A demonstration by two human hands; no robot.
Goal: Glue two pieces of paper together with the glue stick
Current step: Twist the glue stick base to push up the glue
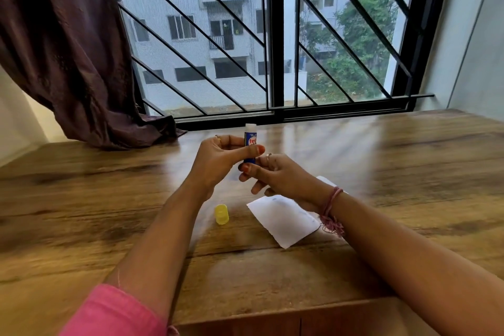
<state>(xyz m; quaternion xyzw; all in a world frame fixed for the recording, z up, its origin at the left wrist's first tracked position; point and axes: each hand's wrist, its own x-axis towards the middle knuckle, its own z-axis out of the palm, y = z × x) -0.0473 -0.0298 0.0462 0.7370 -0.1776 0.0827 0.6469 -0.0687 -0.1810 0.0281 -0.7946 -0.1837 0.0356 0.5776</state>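
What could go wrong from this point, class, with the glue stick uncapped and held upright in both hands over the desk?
1. The yellow cap lies loose on the table near the left forearm; a nudge might roll it away.
2. The paper lies partly under the right hand, so the wrist could crease or drag it.
3. The left hand holds the glue stick while the right grips its base; over-twisting might extend too much glue.

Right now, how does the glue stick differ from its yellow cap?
The glue stick is blue with a red and white label; the yellow cap is plain translucent yellow. The glue stick is held upright above the table, the left hand gripping its body and the right hand pinching its base; the cap lies untouched on the wooden table. The stick is taller, the cap stubby. Both are roughly cylindrical.
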